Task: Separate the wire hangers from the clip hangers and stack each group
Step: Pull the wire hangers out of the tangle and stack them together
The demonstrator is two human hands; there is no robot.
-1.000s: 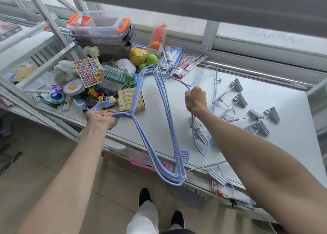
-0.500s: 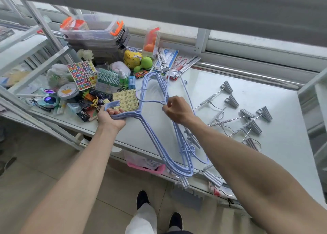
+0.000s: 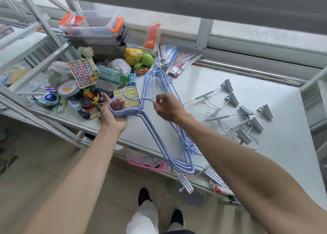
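Wire hangers (image 3: 159, 127), pale blue, were bunched over the front of the white table (image 3: 265, 163). Left hand (image 3: 113, 113) lay palm up, fingers loosely curled, with the bundle's hooks looped around them, so the stack hung aligned. Right hand (image 3: 168, 108) was pinched shut on the neck of one more wire hanger (image 3: 131, 96), its hook just beside the others, likely so it could be threaded onto the same fingers. Clip hangers (image 3: 247, 116) lay scattered well apart on the right, not stacked yet. One clip hanger (image 3: 184, 184) overhung the front edge: drop risk.
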